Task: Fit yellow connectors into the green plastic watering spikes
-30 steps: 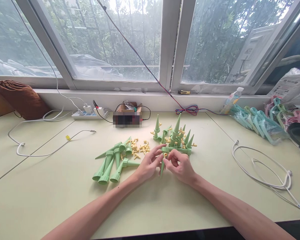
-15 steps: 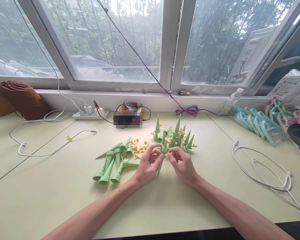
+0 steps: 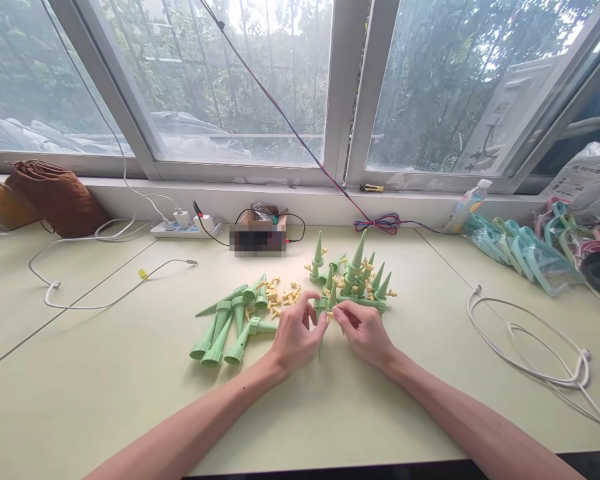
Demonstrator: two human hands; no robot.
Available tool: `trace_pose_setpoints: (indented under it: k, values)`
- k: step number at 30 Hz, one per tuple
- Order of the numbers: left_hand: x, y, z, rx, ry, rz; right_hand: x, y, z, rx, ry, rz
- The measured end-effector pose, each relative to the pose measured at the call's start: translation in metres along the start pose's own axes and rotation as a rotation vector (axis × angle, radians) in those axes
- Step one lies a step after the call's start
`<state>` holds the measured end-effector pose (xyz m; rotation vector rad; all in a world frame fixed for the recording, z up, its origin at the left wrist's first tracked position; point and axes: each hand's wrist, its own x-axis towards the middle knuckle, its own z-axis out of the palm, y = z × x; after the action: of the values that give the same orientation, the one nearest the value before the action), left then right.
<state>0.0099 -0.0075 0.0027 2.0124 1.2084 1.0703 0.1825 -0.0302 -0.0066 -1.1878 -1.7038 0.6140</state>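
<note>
My left hand (image 3: 300,333) is closed around a green plastic watering spike (image 3: 320,307), its pointed end down and its wide collar up. Close beside it, my right hand (image 3: 363,327) pinches a small yellow valve (image 3: 330,315) at the spike's side; whether it is seated in the spike I cannot tell. Loose green spikes (image 3: 213,340) lie in a pile left of my hands. Between that pile and my left hand are scattered yellow valves (image 3: 280,293). Behind my hands stand several green spikes (image 3: 357,257) with yellow valves attached, some upright, some lying down.
A white cable (image 3: 525,360) lies coiled at the right, another (image 3: 105,303) at the left. Toward the window are a power strip (image 3: 180,230), a small box (image 3: 257,233) and a bundled red-blue wire (image 3: 380,223). Bagged plastic hangers (image 3: 525,253) and a bottle (image 3: 470,203) sit far right.
The spike in my left hand has shifted slightly left and down, with its collar turned. My right fingers have come together on the yellow valve. The view has shifted slightly.
</note>
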Motion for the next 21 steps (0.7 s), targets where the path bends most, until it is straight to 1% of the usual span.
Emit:
trace_pose_setpoints:
  k: [5,9,13,16,19,21]
  values:
    - [0.003,0.000,-0.001,0.211,-0.005,-0.068,0.001,0.002,-0.001,-0.006,0.061,0.027]
    - [0.005,0.001,-0.002,0.351,-0.040,-0.075,0.001,0.003,-0.001,0.004,0.052,0.046]
    - [0.005,0.001,-0.003,0.419,-0.056,-0.065,0.002,0.003,-0.001,0.019,0.040,0.052]
    - [0.005,0.002,-0.004,0.415,-0.017,-0.042,0.003,0.002,-0.001,0.034,0.034,0.055]
    - [0.007,0.000,-0.007,0.422,0.060,0.001,0.003,0.002,-0.001,0.034,0.040,0.056]
    - [0.011,-0.002,-0.011,0.464,0.103,0.027,0.003,0.003,-0.001,0.024,0.051,0.049]
